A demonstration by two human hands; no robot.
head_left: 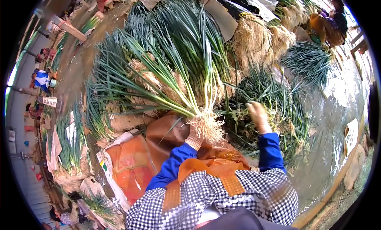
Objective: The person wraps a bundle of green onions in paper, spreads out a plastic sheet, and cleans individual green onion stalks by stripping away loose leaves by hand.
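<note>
Behind roots (207, 130), L grip (194, 138), mostly hid, closed rnd scallion bunch (194, 107).

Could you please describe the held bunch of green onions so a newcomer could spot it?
Start at the big brown apron, where the left hand, largely hidden, holds the bunch of green onions near its roots. Unlike the bundles heaped behind it, this one is in hand, its pale root tuft over the apron and its stalks fanned outward.

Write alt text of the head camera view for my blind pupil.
A person's left hand, partly hidden, holds a fanned bunch of long, green, onion-like stalks with pale, stringy roots. The right hand is over a tangled heap of dark green leaves; similar bunches are piled beyond.
</note>
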